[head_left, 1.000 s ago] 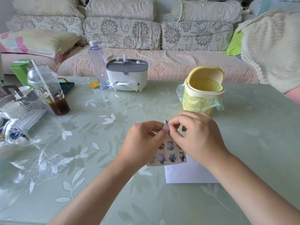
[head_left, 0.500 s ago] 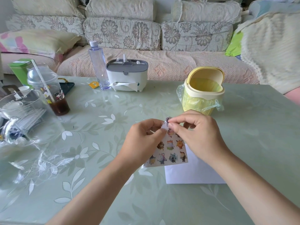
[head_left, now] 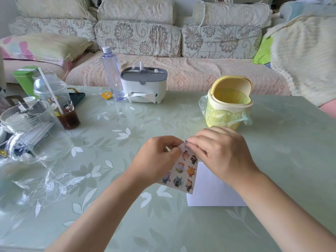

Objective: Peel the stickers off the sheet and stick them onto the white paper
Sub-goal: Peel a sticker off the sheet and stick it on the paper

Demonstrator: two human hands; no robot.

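Note:
A small sticker sheet (head_left: 183, 170) with several cartoon figures hangs above the table, tilted. My left hand (head_left: 156, 159) pinches its upper left edge. My right hand (head_left: 218, 151) has thumb and fingertip closed on the sheet's top corner, where a tiny dark sticker edge shows. The white paper (head_left: 212, 191) lies flat on the table below and to the right, partly covered by my right wrist and the sheet.
A yellow mini bin (head_left: 230, 102) with a bag stands just behind my hands. A grey tissue box (head_left: 143, 86) and a clear bottle (head_left: 111, 73) stand at the back. A drink cup (head_left: 56, 102), a glass jug (head_left: 31, 131) and crumpled plastic wrap (head_left: 27, 179) crowd the left side.
The sheet has swung down and tilted to the left, showing more stickers. My right hand has shifted slightly right at the top corner.

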